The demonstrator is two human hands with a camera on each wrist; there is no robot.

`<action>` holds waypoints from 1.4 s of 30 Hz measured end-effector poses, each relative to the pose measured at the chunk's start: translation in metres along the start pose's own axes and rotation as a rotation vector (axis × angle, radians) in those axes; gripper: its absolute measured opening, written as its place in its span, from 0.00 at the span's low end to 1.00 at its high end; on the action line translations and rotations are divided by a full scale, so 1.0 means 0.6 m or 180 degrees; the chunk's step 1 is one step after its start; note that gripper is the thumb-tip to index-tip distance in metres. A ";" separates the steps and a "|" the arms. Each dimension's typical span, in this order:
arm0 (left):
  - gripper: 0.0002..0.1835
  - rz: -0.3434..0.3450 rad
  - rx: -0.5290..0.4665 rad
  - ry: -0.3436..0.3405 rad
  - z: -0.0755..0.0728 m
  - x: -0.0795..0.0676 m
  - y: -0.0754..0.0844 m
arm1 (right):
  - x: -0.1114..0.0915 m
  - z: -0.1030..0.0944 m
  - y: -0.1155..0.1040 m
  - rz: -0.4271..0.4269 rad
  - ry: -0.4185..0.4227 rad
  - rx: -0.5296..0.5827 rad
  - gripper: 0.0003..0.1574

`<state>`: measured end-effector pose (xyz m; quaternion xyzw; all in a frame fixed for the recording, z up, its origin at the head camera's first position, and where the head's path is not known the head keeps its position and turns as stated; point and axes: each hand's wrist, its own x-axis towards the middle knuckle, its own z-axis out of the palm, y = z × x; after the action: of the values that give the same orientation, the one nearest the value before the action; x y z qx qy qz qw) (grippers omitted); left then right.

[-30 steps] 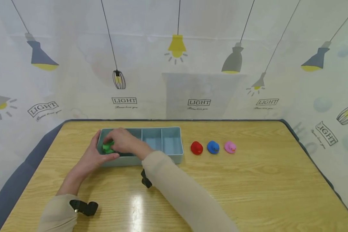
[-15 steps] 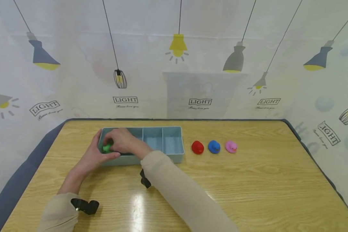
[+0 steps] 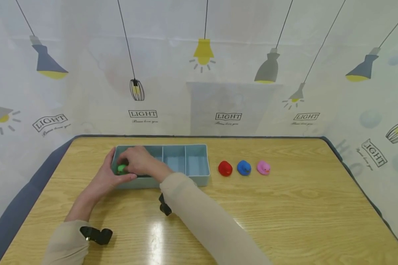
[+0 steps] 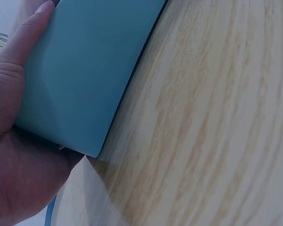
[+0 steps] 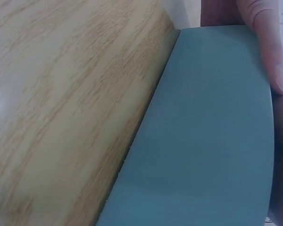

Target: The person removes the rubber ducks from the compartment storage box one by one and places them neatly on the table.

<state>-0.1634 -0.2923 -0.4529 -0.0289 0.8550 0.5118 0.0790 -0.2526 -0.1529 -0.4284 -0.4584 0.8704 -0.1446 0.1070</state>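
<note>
A blue-grey divided box (image 3: pixel 201 181) lies lengthwise on the wooden table in the head view. My left hand (image 3: pixel 103 178) grips its left end, the thumb along the front rim; the left wrist view shows that thumb against the box's front wall (image 4: pixel 85 80). Down in the leftmost compartment, my right hand (image 3: pixel 137 160) holds a small green rubber duck (image 3: pixel 121 168) by curled fingers that hide much of it. The right wrist view is mostly filled by the front wall (image 5: pixel 198 132), with the left thumb (image 5: pixel 272 61) over its rim.
Right of the box sit a red duck (image 3: pixel 225 168), a blue duck (image 3: pixel 244 168) and a pink duck (image 3: pixel 263 168) in a row. The two right-hand compartments hold nothing visible. Behind the wooden table (image 3: pixel 285 213) hangs a lamp-printed cloth (image 3: pixel 166 66).
My right hand stays in the leftmost compartment, and less of the green duck shows under its fingers now. The left hand keeps its grip on the box.
</note>
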 end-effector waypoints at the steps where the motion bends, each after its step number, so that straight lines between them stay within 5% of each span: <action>1: 0.69 0.0000 0.0002 0.0000 0.000 0.000 0.000 | 0.000 0.000 0.001 -0.0012 0.0012 -0.0005 0.18; 15: 0.70 -0.0051 0.0068 0.0062 0.002 -0.002 0.002 | -0.024 -0.030 0.001 0.0106 0.0251 0.0761 0.20; 34: 0.71 -0.0190 0.0255 0.0085 0.006 -0.003 0.002 | -0.107 -0.103 0.020 -0.0459 0.0622 0.0482 0.17; 42: 0.71 -0.0173 0.0261 0.0106 0.007 -0.001 0.004 | -0.161 -0.118 0.064 -0.0259 0.0724 0.0634 0.19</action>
<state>-0.1624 -0.2877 -0.4527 -0.0574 0.8754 0.4734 0.0797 -0.2506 -0.0411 -0.3701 -0.4610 0.8390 -0.2854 0.0467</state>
